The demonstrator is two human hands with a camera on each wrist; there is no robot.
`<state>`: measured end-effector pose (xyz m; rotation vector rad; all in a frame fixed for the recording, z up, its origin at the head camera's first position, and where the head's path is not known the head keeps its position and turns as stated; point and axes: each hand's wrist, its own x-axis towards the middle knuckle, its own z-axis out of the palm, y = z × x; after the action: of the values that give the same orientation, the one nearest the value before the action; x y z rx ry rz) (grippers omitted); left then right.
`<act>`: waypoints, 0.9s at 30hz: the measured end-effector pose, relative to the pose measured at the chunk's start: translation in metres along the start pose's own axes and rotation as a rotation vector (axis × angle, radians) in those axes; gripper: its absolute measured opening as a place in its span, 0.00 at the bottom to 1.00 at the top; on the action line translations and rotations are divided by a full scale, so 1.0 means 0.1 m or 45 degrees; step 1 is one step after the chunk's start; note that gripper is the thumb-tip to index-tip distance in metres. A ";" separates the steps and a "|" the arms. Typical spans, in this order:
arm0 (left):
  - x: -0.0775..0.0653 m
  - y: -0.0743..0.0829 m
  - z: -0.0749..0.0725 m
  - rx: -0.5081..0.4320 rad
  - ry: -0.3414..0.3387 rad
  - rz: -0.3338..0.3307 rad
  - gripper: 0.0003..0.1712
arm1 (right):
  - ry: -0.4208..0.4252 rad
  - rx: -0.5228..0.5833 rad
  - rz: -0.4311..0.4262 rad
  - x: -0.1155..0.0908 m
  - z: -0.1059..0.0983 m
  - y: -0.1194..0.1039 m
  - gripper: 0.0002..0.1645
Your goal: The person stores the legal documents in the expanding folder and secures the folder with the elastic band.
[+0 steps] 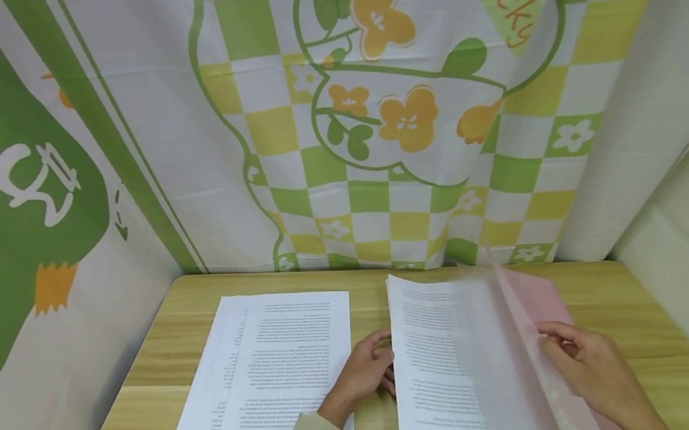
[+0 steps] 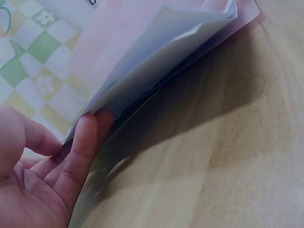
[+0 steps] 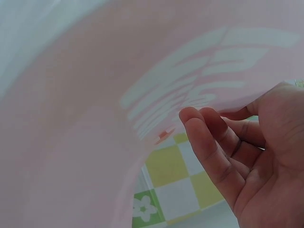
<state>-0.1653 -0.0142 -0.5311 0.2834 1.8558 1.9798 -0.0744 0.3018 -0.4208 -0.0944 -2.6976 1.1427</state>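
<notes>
A stack of printed sheets [image 1: 430, 349] lies on the right half of the table, inside a pink translucent folder [image 1: 532, 292]. My left hand [image 1: 362, 374] holds the stack's left edge, thumb on one side and fingers beneath, as the left wrist view shows; there the sheets [image 2: 156, 57] are lifted off the wood along that edge. At the other side, my right hand [image 1: 590, 368] pinches the edge of the folder's front cover, which stands partly raised and overlaps the right part of the top page. In the right wrist view the curved pink cover [image 3: 71, 123] fills much of the picture.
A second, slightly fanned pile of printed sheets [image 1: 282, 383] lies to the left on the wooden table [image 1: 145, 386]. A patterned curtain [image 1: 369, 204] hangs along the back edge, with printed cloth walls at both sides.
</notes>
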 end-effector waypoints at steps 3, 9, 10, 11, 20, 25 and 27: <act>0.02 -0.02 0.03 0.005 -0.001 0.000 0.29 | 0.016 -0.006 -0.022 -0.01 0.01 0.01 0.17; 0.07 -0.06 0.09 0.011 -0.015 0.021 0.28 | 0.019 -0.011 -0.037 0.00 0.02 0.04 0.17; 0.08 -0.06 0.10 0.011 -0.019 0.023 0.28 | 0.020 -0.014 -0.036 0.00 0.02 0.04 0.17; 0.08 -0.06 0.11 0.009 -0.021 0.026 0.27 | 0.021 -0.013 -0.034 0.00 0.02 0.05 0.17; 0.14 -0.07 0.19 0.008 -0.045 0.048 0.27 | 0.033 -0.006 -0.044 -0.01 0.03 0.03 0.16; 0.19 -0.10 0.25 0.031 -0.023 0.062 0.27 | 0.031 -0.001 -0.040 -0.01 0.02 0.01 0.16; 0.20 -0.11 0.27 0.046 -0.011 0.065 0.28 | 0.029 -0.002 -0.037 -0.01 0.02 0.01 0.16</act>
<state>-0.1707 0.0192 -0.5417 0.3532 1.8989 1.9768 -0.0738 0.3009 -0.4228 -0.0677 -2.6708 1.1243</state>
